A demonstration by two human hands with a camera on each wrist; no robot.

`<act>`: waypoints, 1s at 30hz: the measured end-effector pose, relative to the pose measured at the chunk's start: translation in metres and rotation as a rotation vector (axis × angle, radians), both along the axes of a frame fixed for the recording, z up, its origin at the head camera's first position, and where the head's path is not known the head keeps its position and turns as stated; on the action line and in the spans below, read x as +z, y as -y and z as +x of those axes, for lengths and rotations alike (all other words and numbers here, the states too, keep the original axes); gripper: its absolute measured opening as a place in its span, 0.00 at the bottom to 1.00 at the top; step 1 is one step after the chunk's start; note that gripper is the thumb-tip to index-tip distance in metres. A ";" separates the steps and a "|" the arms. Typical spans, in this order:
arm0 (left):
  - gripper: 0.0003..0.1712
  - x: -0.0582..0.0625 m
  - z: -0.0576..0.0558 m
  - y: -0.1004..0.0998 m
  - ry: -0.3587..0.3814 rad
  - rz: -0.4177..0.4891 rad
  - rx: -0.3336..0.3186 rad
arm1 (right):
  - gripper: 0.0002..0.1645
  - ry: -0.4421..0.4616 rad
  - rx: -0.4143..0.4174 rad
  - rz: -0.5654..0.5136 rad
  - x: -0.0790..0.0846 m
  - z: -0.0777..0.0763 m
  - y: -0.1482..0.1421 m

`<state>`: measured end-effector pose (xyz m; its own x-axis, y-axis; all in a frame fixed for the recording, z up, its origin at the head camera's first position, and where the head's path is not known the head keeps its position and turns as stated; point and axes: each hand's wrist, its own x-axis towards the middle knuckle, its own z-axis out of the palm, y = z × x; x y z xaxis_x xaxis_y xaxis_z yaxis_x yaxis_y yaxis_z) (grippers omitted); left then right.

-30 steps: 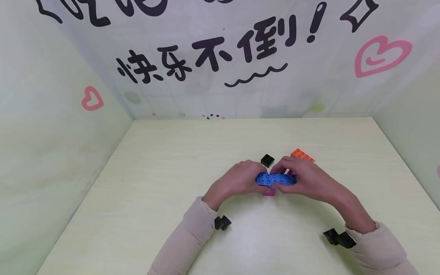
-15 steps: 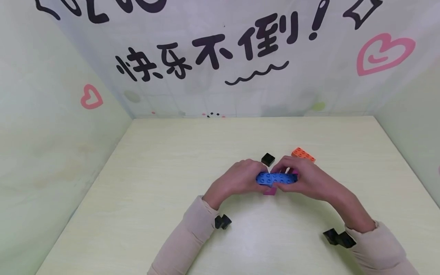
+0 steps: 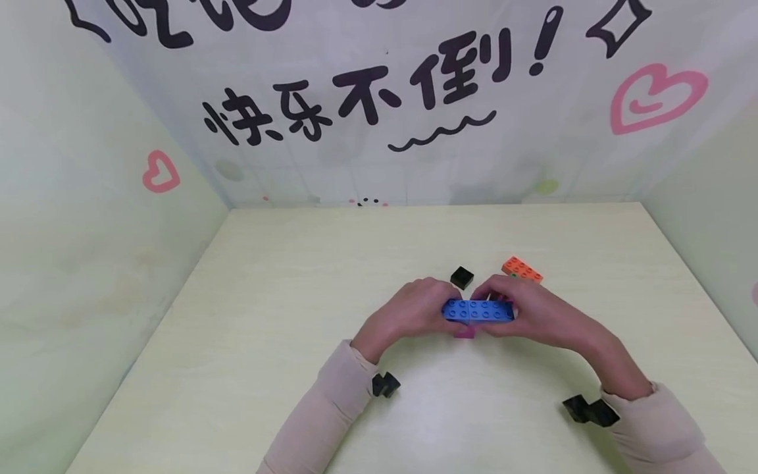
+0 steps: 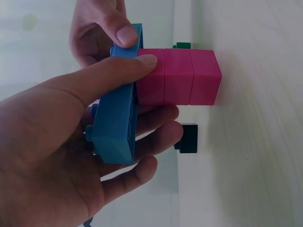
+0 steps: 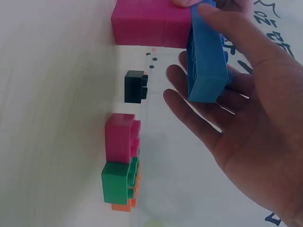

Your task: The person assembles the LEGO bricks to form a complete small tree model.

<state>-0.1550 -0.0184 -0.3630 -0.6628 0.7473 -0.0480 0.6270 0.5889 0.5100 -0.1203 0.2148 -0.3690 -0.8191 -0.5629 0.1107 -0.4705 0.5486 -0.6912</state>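
Two blue toy building bricks, end to end with a seam between them, lie on top of an upright stack of pink bricks. My left hand grips the left end; its thumb overlaps the blue brick and the top pink one, with fingers behind. On the other end, my right hand holds the blue brick between thumb and fingers. Studs face up, and the hollow underside overhangs the stack on both sides. In the head view the hands and blue bricks hide most of the stack.
Behind the hands lie a black brick and an orange brick. A pink brick and a green brick stand near the orange one. Printed walls enclose the pale tabletop.
My right hand's fingers have shifted slightly on the blue brick, and a bit of green now shows behind them. The blue bricks look a little straighter. The head view has tilted slightly.
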 end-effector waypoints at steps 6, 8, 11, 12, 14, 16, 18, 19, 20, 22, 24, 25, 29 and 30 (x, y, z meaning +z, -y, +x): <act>0.21 0.001 -0.001 -0.001 0.001 0.010 -0.004 | 0.20 -0.011 0.005 0.055 0.001 -0.002 -0.003; 0.21 -0.001 -0.002 0.000 0.012 0.017 -0.005 | 0.20 -0.015 0.004 0.055 0.001 -0.003 -0.003; 0.22 -0.006 -0.005 0.001 0.043 0.033 -0.004 | 0.20 0.010 0.006 0.057 0.002 -0.002 -0.005; 0.22 -0.008 -0.006 0.001 0.055 0.036 -0.003 | 0.21 0.027 0.006 0.057 0.003 -0.002 -0.006; 0.23 -0.011 -0.006 0.001 0.067 0.038 0.000 | 0.25 0.055 -0.004 0.057 0.006 -0.002 -0.013; 0.24 -0.012 -0.006 0.001 0.066 0.030 0.002 | 0.29 0.080 -0.030 0.054 0.010 -0.002 -0.023; 0.25 -0.012 -0.006 0.000 0.059 0.013 0.004 | 0.33 0.074 -0.065 0.058 0.014 -0.003 -0.035; 0.25 -0.012 -0.006 -0.001 0.056 0.003 0.006 | 0.33 0.061 -0.090 0.068 0.015 -0.003 -0.042; 0.25 -0.011 -0.005 -0.001 0.052 -0.006 0.007 | 0.32 0.046 -0.112 0.084 0.016 -0.004 -0.048; 0.25 -0.010 -0.004 -0.002 0.047 -0.021 0.012 | 0.28 0.020 -0.162 0.126 0.016 -0.005 -0.058; 0.24 -0.009 -0.003 -0.003 0.044 -0.033 0.019 | 0.23 0.004 -0.221 0.206 0.014 -0.007 -0.064; 0.24 -0.008 -0.003 -0.003 0.042 -0.037 0.023 | 0.22 0.002 -0.251 0.256 0.012 -0.009 -0.066; 0.24 -0.008 -0.002 -0.004 0.024 -0.045 0.026 | 0.20 0.035 -0.322 0.415 0.002 -0.015 -0.066; 0.24 -0.008 -0.002 -0.005 0.019 -0.044 0.025 | 0.20 0.043 -0.329 0.434 0.000 -0.016 -0.065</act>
